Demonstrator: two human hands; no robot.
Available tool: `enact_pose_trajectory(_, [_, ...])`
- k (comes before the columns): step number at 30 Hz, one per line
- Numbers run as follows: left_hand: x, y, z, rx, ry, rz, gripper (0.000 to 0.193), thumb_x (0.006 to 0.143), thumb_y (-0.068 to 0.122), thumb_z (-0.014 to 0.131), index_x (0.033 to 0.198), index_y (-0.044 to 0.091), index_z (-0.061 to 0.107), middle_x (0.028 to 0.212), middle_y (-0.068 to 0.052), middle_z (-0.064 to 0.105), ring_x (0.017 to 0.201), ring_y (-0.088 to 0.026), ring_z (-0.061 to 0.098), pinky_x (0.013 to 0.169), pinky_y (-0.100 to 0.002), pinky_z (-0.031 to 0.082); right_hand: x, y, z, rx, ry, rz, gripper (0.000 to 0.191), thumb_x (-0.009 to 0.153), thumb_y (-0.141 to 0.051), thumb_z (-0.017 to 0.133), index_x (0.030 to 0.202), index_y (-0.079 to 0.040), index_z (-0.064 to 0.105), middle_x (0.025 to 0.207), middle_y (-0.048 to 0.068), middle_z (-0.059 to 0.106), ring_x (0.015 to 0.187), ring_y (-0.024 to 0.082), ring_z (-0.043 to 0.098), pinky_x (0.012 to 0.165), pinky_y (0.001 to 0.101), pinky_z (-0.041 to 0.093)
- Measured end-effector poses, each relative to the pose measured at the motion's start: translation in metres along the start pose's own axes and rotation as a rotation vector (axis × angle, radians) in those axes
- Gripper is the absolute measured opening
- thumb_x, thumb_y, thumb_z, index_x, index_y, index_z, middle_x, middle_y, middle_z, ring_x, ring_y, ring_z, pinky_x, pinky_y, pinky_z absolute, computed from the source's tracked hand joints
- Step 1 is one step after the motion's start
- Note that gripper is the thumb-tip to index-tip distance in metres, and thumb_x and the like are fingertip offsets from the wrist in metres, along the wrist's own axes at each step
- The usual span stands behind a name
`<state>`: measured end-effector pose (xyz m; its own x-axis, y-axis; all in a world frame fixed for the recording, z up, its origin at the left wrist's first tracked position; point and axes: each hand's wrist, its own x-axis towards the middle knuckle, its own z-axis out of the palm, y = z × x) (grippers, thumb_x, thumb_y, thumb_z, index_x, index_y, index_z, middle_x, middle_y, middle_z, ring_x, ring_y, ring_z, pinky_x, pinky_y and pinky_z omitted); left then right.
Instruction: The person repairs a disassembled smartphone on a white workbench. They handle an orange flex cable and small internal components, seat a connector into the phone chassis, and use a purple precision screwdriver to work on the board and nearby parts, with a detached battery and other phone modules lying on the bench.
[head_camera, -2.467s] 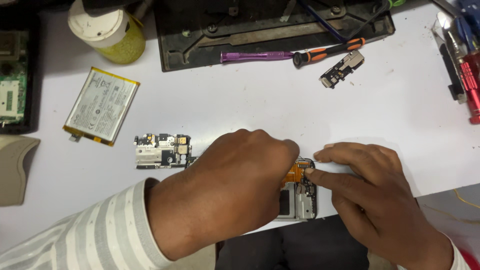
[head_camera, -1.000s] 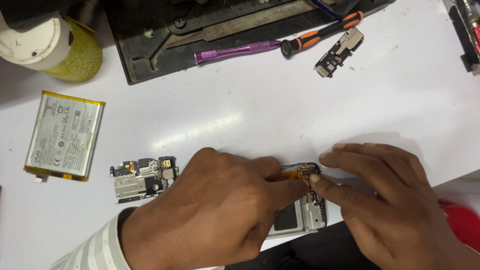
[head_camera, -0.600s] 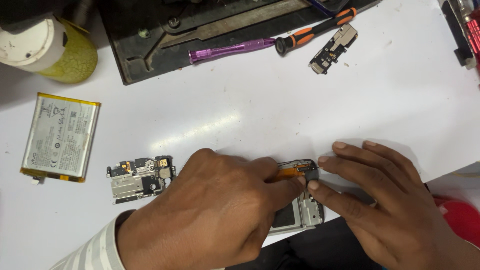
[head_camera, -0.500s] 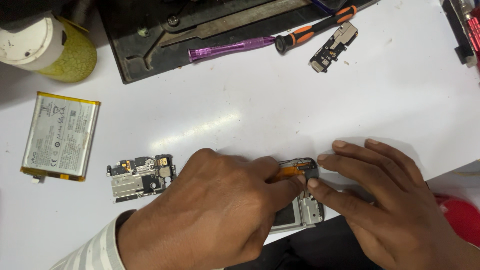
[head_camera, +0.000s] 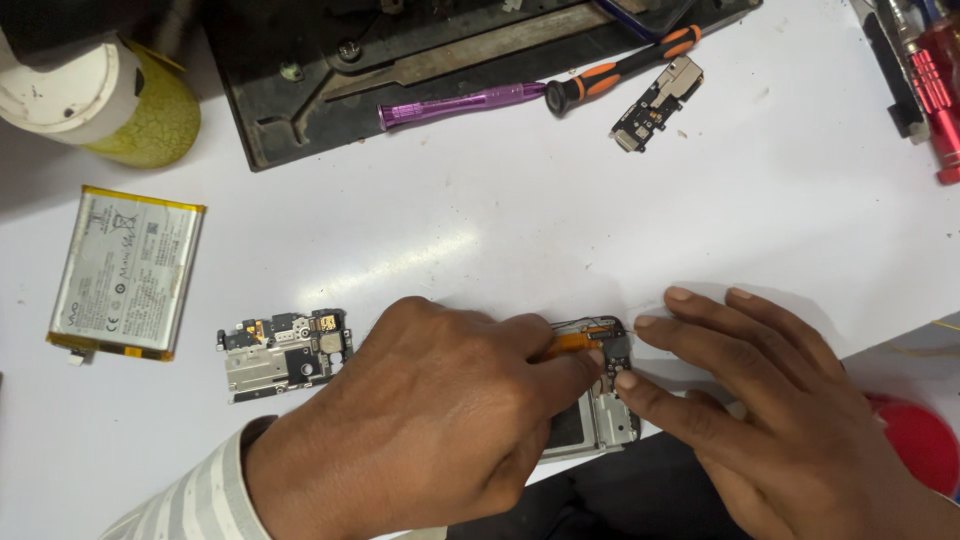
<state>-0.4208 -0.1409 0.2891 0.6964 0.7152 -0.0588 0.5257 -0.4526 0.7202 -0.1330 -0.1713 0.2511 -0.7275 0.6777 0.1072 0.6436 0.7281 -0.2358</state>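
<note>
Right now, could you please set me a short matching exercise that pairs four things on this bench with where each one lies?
Things:
1. battery
2. purple tool
3. circuit board
4. opened phone frame

Places:
A. under the fingertips of both hands
B. just left of the left hand
C. far left of the white table
D. across the lower edge of the black mat

Pairs: 1-C, 2-D, 3-B, 4-A. The right hand steadies the frame at its right side.

head cam | looks steeply down, close | white table (head_camera: 620, 210) fills view (1 view only)
</note>
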Motion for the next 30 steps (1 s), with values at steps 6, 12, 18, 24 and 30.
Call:
enact_pose_trajectory(6, [0.001, 0.003, 0.000, 0.055, 0.003, 0.032, 0.021, 0.083, 0.009, 0.065, 0.101, 0.004, 0.073, 0.069, -0.007, 0.062, 0.049, -0.024, 0.061, 0.044, -0.041, 0.045, 0.007, -0.002, -0.006, 0.001, 0.025, 0.012, 0.043, 0.087, -0.021, 0.063, 0.130, -0.028, 0.064, 0.139, 0.000, 0.057, 0.141, 0.024, 0.047, 0.118, 0.0480, 0.036])
enact_pose_trajectory(12, [0.002, 0.003, 0.006, 0.146, 0.080, 0.143, 0.018, 0.076, 0.005, 0.066, 0.092, -0.003, 0.070, 0.072, -0.012, 0.063, 0.052, -0.025, 0.062, 0.045, -0.040, 0.047, 0.017, -0.006, -0.004, -0.011, 0.089, 0.038, 0.050, 0.082, -0.017, 0.067, 0.132, -0.022, 0.065, 0.129, -0.001, 0.061, 0.130, 0.024, 0.053, 0.111, 0.0470, 0.039])
enact_pose_trajectory(18, [0.006, 0.004, 0.008, 0.164, 0.111, 0.155, 0.021, 0.071, 0.004, 0.065, 0.090, -0.003, 0.069, 0.077, -0.014, 0.064, 0.056, -0.026, 0.064, 0.048, -0.040, 0.050, 0.018, -0.005, -0.003, -0.022, 0.025, 0.064, 0.051, 0.077, -0.013, 0.069, 0.128, -0.020, 0.066, 0.127, 0.002, 0.062, 0.132, 0.025, 0.055, 0.113, 0.0500, 0.037])
enact_pose_trajectory(24, [0.012, 0.012, 0.007, 0.175, 0.121, 0.138, 0.014, 0.075, 0.006, 0.066, 0.087, 0.001, 0.068, 0.074, -0.011, 0.063, 0.053, -0.028, 0.063, 0.047, -0.041, 0.049, 0.016, 0.000, -0.012, 0.053, 0.057, 0.021, 0.053, 0.080, -0.014, 0.070, 0.132, -0.024, 0.067, 0.132, 0.000, 0.062, 0.134, 0.024, 0.053, 0.112, 0.0453, 0.036])
enact_pose_trajectory(30, [0.008, 0.012, 0.011, 0.135, 0.117, 0.107, 0.005, 0.079, 0.008, 0.067, 0.082, 0.004, 0.067, 0.072, -0.009, 0.062, 0.053, -0.027, 0.062, 0.046, -0.041, 0.047, 0.007, 0.000, -0.013, 0.152, 0.063, 0.009, 0.044, 0.085, -0.015, 0.067, 0.127, -0.027, 0.067, 0.139, 0.000, 0.060, 0.141, 0.023, 0.049, 0.117, 0.0464, 0.035])
